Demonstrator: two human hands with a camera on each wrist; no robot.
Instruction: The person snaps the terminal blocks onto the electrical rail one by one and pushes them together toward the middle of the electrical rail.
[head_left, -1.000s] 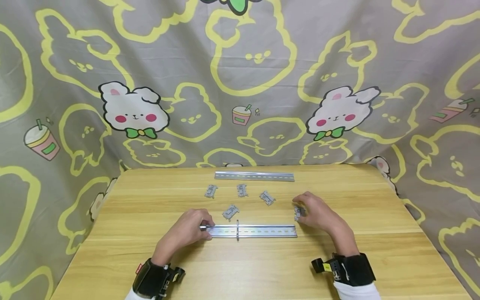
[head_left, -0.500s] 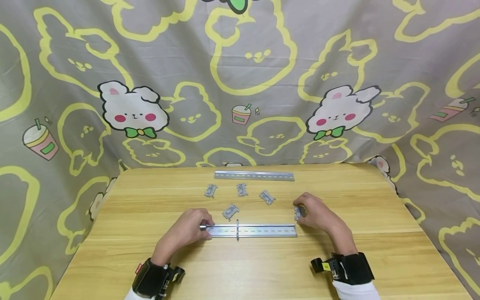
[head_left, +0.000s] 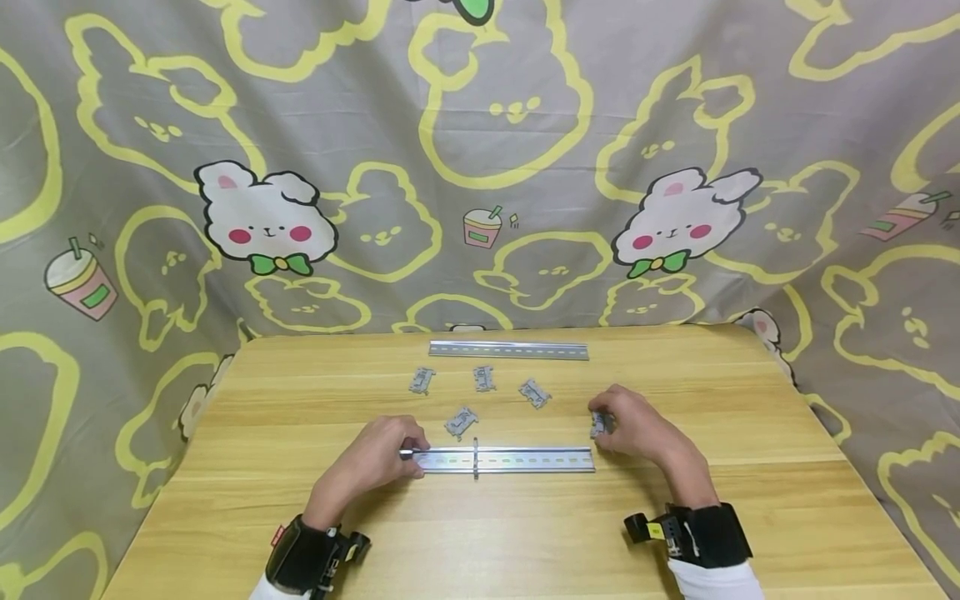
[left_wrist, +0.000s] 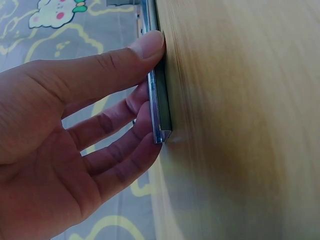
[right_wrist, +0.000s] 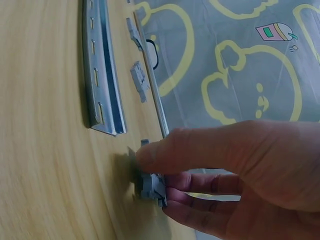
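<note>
A slotted metal DIN rail (head_left: 532, 460) lies crosswise on the table, and one thin grey terminal block (head_left: 476, 460) stands across it left of the middle. My left hand (head_left: 384, 450) grips the rail's left end; in the left wrist view the thumb lies on one edge of the rail (left_wrist: 160, 102) and the fingertips on the other. Just beyond the rail's right end, my right hand (head_left: 633, 423) pinches another grey terminal block (right_wrist: 152, 186) between thumb and fingers. That block is partly hidden by the thumb in the right wrist view.
Several loose terminal blocks lie behind the rail, among them one near it (head_left: 461, 422) and one farther right (head_left: 535, 393). A second DIN rail (head_left: 510, 351) rests near the back of the wooden table (head_left: 480, 542). A patterned curtain (head_left: 375, 208) surrounds the back and sides.
The terminal block in my right hand has shifted very slightly to the right with the fingers. My left hand keeps its grip on the rail's end.
</note>
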